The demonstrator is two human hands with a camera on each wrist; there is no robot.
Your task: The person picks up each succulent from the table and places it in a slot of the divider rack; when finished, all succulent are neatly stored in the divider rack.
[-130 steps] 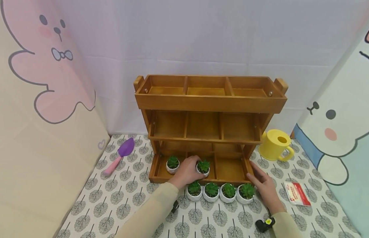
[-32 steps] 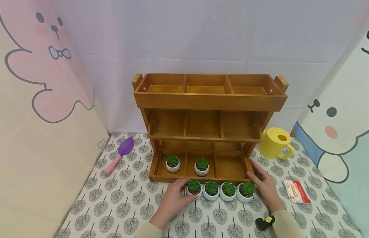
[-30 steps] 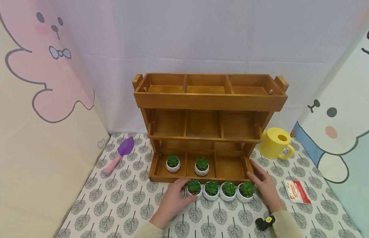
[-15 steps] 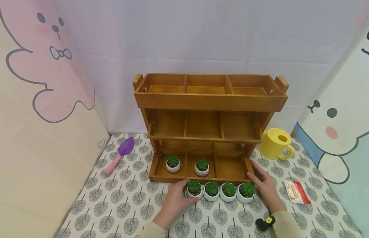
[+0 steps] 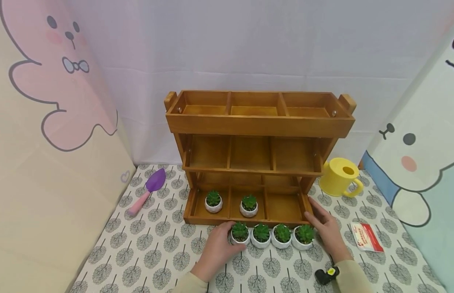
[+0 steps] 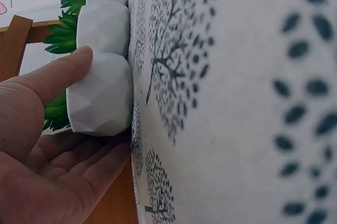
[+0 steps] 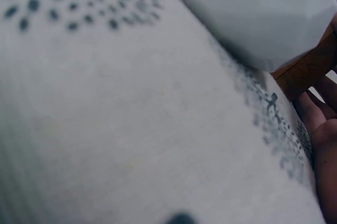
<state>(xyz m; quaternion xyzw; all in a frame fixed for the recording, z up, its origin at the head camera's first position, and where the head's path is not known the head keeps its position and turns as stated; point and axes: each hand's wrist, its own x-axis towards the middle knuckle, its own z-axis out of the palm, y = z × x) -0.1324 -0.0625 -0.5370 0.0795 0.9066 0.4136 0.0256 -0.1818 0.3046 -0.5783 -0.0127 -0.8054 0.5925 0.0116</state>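
In the head view, several small succulents in white faceted pots line up along the front of a wooden tiered shelf (image 5: 260, 126). My left hand (image 5: 217, 248) grips the leftmost potted succulent (image 5: 240, 232) of that row. The left wrist view shows the thumb on the near side of its pot (image 6: 100, 95) and the fingers around the other side; the pot is upright on the cloth. One potted succulent (image 5: 213, 202) stands in the bottom tier's left compartment, another (image 5: 249, 206) in the middle one. My right hand (image 5: 326, 230) holds the shelf's lower right side between thumb and fingers.
A yellow watering can (image 5: 338, 177) stands right of the shelf. A red and white packet (image 5: 366, 237) lies further forward on the tree-patterned cloth (image 5: 150, 252). At the left lies a purple trowel (image 5: 155, 181) with a pink handle. Fabric walls enclose the back and sides.
My left hand has let go of the succulent in the middle bottom compartment. It has moved toward me and closed around the leftmost front pot. The right hand has stayed on the shelf.
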